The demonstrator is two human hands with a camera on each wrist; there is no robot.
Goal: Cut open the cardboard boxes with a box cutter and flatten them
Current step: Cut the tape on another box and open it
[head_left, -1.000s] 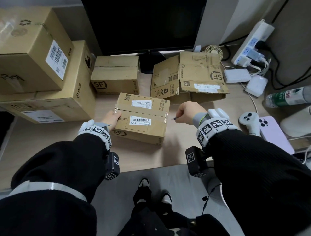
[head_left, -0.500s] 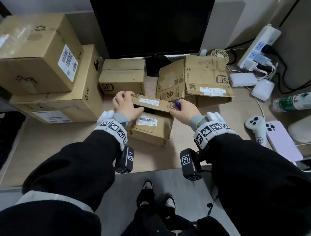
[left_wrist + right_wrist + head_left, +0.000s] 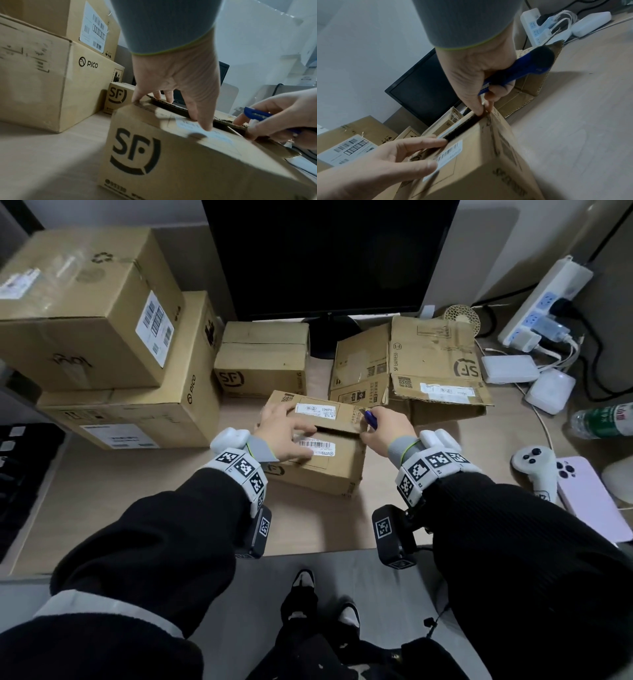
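Observation:
A small brown SF box (image 3: 329, 470) sits mid-desk, its top seam split into a dark gap. My left hand (image 3: 286, 429) lies across the top with fairly straight fingers; the fingertips (image 3: 169, 97) reach into the gap and the thumb rests on the barcode label of the near flap. At the right end of the seam my right hand (image 3: 385, 434) grips a blue box cutter (image 3: 371, 419), thumb and a fingertip touching the flap's corner. The left wrist view shows the box (image 3: 171, 155) and cutter (image 3: 257, 116). The right wrist view shows the cutter (image 3: 525, 67); its blade is hidden.
Two large boxes (image 3: 85, 313) are stacked at left, the lower one marked PICO (image 3: 137, 412). Another SF box (image 3: 263, 361) and a flattened carton (image 3: 431, 364) lie behind, before a monitor (image 3: 325, 258). A power strip (image 3: 544, 302), bottle (image 3: 606, 419), controller (image 3: 534, 470) and phone (image 3: 589, 498) crowd the right.
My left hand has moved from the box's left side onto its top. My right hand has brought the cutter up to the seam's right end. The flaps have parted.

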